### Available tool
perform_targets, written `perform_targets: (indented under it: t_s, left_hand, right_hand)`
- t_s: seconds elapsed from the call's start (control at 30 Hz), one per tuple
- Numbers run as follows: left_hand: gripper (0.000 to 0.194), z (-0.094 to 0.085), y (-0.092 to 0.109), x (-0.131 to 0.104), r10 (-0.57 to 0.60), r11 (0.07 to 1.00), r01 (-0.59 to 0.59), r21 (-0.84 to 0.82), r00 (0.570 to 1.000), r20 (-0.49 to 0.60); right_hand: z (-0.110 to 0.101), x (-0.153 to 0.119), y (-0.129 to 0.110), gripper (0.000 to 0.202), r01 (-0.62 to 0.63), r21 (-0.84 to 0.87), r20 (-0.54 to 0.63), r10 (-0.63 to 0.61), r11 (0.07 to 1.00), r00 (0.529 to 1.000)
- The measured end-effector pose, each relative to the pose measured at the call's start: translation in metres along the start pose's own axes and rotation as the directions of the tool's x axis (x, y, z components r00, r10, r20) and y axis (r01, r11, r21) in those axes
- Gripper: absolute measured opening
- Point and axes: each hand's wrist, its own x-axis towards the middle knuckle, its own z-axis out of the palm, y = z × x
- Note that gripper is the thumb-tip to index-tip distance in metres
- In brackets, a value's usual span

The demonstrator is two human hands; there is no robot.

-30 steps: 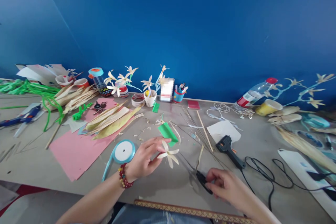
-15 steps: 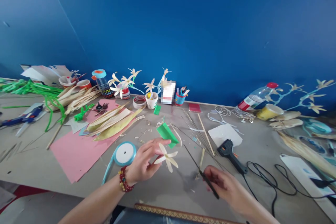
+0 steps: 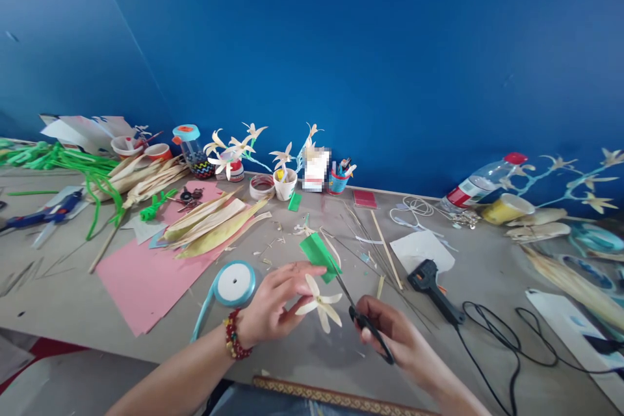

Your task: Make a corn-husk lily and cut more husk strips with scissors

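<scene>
Between the fingers of my left hand (image 3: 275, 302), which wears a red bead bracelet, is a pale five-petalled flower (image 3: 320, 303). A strip of green paper (image 3: 316, 252) sticks out beyond the same fingertips. My right hand (image 3: 390, 331) is closed round the handles of dark scissors (image 3: 373, 333). Their blades point up and left and reach the right part of the green strip, above the flower. Left of my left hand lies a roll of light blue ribbon (image 3: 234, 283).
Pink paper (image 3: 146, 279) and dried husks (image 3: 214, 227) lie at the left. A black glue gun (image 3: 436, 292) with its cord lies on the right. Cups, finished flowers and a tilted bottle (image 3: 475, 185) stand along the blue wall.
My right hand has moved left and up, bringing the scissors to the green strip. My left hand, with the flower and strip, has shifted slightly to the right in view.
</scene>
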Motion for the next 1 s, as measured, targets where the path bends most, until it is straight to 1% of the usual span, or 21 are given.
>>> perform_targets:
  t_s: [0.27, 0.47, 0.8, 1.0]
  left_hand:
    - [0.026, -0.0018, -0.0002, 0.0004, -0.006, 0.998, 0.007, -0.056, 1.0, 0.007]
    - [0.023, -0.0019, -0.0006, -0.0013, -0.026, 0.998, 0.026, -0.056, 1.0, 0.013]
    - [0.017, -0.0003, -0.0036, -0.0003, -0.009, 0.997, 0.009, -0.074, 1.0, 0.004]
    - [0.022, 0.0008, -0.0043, -0.0002, 0.006, 0.997, -0.006, -0.082, 1.0, -0.002]
  right_hand:
    - [-0.0021, 0.0045, 0.0064, 0.056, -0.022, 0.016, 0.01, 0.022, 1.0, 1.0]
    - [-0.0014, 0.0055, 0.0042, 0.058, -0.047, 0.038, 0.035, 0.045, 0.998, 0.998]
    - [-0.0016, 0.0078, 0.0071, 0.057, -0.036, 0.036, 0.018, 0.035, 0.999, 0.999]
    - [-0.0006, 0.0071, 0.0072, 0.057, -0.054, 0.022, 0.017, 0.054, 0.998, 0.998]
